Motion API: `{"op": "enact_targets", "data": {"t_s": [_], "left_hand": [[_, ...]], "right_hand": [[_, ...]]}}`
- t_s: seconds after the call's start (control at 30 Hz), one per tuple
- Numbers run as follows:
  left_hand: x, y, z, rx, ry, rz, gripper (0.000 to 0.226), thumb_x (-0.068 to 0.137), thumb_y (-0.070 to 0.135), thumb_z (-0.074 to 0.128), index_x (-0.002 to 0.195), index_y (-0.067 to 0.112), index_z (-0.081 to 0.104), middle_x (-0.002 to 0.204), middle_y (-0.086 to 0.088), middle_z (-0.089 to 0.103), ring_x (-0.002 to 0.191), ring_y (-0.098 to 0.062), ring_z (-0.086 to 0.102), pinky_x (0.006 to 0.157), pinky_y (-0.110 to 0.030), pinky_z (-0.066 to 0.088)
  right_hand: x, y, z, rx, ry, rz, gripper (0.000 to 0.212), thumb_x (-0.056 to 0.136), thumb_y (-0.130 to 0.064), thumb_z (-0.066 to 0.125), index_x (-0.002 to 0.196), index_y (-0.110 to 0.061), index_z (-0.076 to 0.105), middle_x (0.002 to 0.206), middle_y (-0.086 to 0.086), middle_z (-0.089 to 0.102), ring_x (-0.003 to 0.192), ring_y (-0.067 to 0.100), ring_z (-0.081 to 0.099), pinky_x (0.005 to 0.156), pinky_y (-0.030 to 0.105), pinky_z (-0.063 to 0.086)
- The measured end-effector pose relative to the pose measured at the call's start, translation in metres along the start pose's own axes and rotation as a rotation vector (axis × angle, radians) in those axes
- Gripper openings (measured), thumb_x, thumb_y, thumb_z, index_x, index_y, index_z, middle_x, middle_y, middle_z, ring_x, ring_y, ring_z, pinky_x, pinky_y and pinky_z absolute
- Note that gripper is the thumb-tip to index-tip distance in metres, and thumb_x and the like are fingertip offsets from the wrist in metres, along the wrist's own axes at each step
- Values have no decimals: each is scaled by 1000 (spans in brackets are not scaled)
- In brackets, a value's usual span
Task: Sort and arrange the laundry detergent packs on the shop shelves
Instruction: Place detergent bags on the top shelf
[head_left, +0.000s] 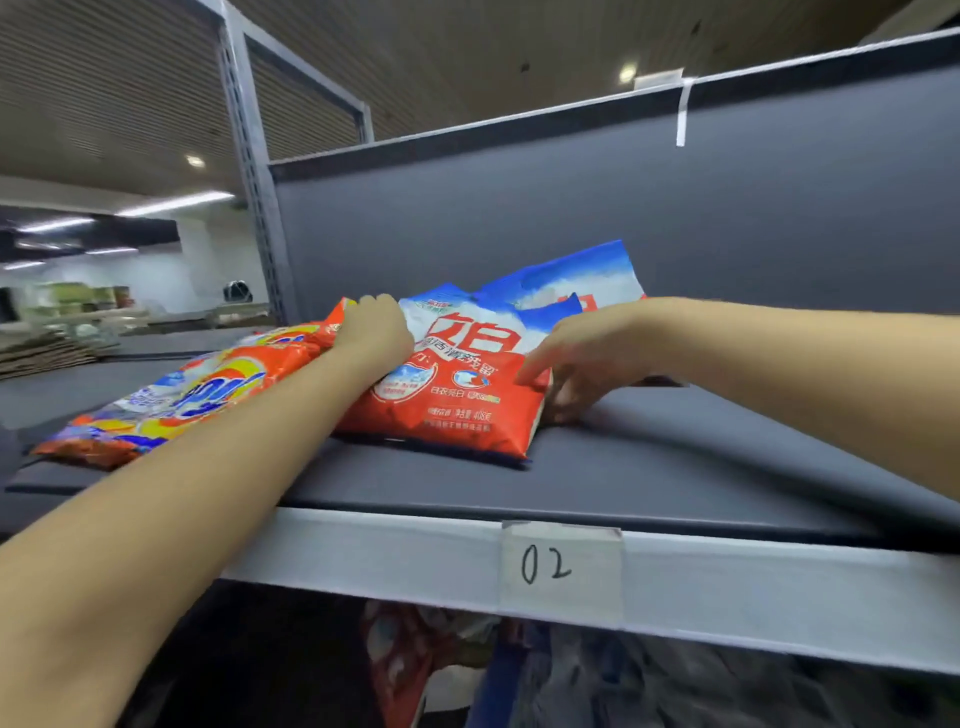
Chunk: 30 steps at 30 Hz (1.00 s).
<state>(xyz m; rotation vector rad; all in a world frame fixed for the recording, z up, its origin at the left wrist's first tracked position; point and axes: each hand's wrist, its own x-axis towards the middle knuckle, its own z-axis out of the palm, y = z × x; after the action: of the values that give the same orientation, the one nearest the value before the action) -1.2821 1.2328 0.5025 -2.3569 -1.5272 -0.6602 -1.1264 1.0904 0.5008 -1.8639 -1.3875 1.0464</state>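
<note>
On shelf (675, 467): left hand (371, 332) grip holds orange pack (197, 395); right hand (587, 358) fingers straight, touching red pack (457, 400)

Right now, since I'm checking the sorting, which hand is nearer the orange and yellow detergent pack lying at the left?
Left hand grips its top end; right hand is beyond the red and blue pack.

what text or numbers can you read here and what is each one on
"02": handwritten on the paper tag taped to the shelf's front edge.
Large white Chinese characters on the red and blue pack: partly hidden, small print too blurred.
Blue logo on the orange pack: too blurred.
</note>
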Motion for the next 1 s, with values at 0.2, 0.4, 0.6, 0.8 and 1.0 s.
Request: {"op": "enact_targets", "data": {"t_s": [0.2,0.4,0.6,0.8,1.0], "left_hand": [[-6,33,-17,-40,73,72,42,95,24,46,130,2,46,132,-19,42,124,-35,35,98,-43,34],[-34,140,-33,-83,32,380,44,95,30,43,132,7,48,133,-15,46,124,-33,36,93,-39,36],[-69,297,-50,-204,-107,621,30,90,26,44,64,10,45,69,-7,47,86,-33,47,64,-29,36],[-113,427,-68,-330,-328,697,35,97,36,40,82,6,51,101,-16,58,88,-28,47,70,-27,33],[-125,513,-71,-431,-485,640,54,97,47,40,135,8,46,143,-10,44,125,-28,45,95,-32,38]], "right_hand": [[-34,12,-38,-404,246,-28,20,92,-20,58,104,-4,58,82,10,62,63,19,61,59,28,56],[-92,48,-91,-1169,528,88,26,91,-24,48,108,-10,61,93,6,63,76,23,57,52,22,38],[-173,99,-178,-1398,654,320,17,90,-22,47,88,-10,58,81,6,56,73,26,52,50,22,32],[-249,191,-272,-1278,716,565,21,88,-26,49,87,-10,61,93,9,66,82,29,57,66,27,46],[-304,273,-334,-1111,764,839,31,93,-33,50,109,-9,63,97,7,58,85,26,52,77,28,46]]}}
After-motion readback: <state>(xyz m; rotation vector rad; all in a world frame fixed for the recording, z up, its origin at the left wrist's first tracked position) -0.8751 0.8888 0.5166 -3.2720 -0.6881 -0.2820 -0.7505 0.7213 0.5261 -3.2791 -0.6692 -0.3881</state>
